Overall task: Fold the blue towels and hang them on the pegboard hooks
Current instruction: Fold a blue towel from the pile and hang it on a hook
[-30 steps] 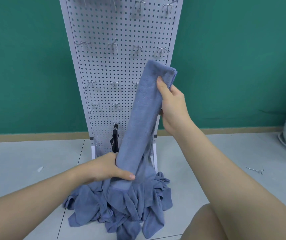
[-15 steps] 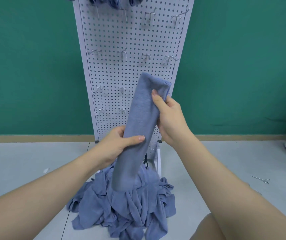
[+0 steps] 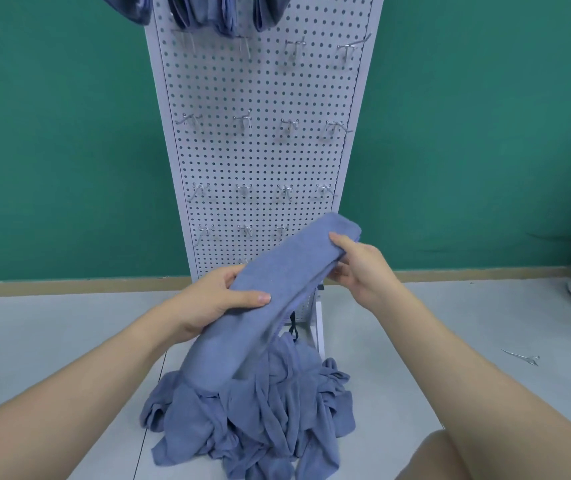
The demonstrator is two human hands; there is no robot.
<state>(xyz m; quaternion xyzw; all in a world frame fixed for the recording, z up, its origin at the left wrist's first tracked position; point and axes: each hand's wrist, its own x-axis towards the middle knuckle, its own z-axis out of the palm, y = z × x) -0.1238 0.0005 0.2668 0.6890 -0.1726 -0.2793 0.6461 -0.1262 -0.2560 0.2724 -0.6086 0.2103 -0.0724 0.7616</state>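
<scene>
Two hands | left hand (image 3: 207,304) fingers, right hand (image 3: 360,268) fingers clamp folded towel (image 3: 277,289) between them

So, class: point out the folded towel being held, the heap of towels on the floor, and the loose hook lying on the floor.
folded towel (image 3: 277,289): head view, middle of its flat face.
towel heap (image 3: 259,420): head view, centre of the crumpled pile.
loose hook (image 3: 523,357): head view, middle of its wire.

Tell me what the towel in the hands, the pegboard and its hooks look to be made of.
Folded blue towel: soft, matte fabric, probably microfibre or terry, since it bends limply between both hands. White perforated pegboard: likely painted sheet metal, smooth with evenly punched holes, though plastic is possible. Small silver hooks: bare metal wire, thin and shiny.
</scene>
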